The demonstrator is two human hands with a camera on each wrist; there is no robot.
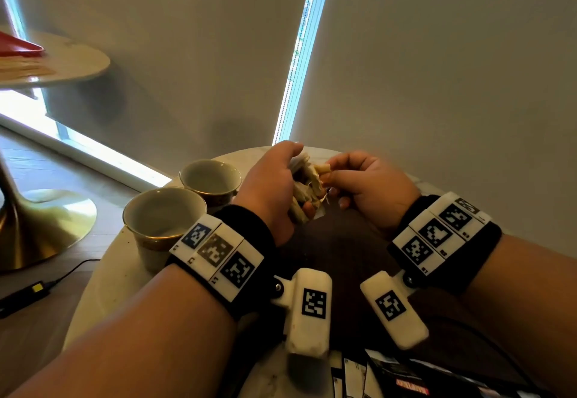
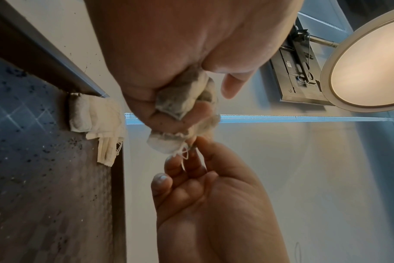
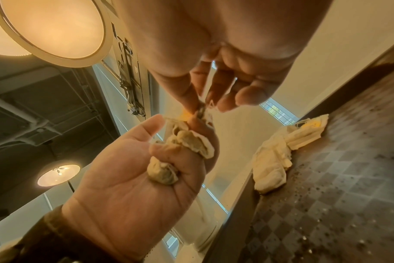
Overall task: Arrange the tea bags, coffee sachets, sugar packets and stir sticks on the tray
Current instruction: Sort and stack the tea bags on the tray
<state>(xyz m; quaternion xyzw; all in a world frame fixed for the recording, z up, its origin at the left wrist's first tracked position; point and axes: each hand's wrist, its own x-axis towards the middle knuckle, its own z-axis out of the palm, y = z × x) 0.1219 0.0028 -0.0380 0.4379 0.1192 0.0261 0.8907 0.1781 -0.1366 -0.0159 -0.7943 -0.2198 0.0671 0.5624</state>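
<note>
Paper tea bags [image 1: 304,183] bunched between two hands.

Head camera sits high behind both forearms, looking forward and down over the dark tray [image 1: 352,241] toward the blinds beyond it. Left wrist camera is tucked close under the left hand [image 2: 191,53], low beside the tray [image 2: 45,178] and facing up toward the ceiling. Right wrist camera is just as near, under the right hand [image 3: 225,62], tilted up from the tray [image 3: 337,178]. All three views share the bunch of tea bags [image 1: 307,185] above the tray; both wrist views catch the ceiling lamp [image 2: 371,62].
</note>
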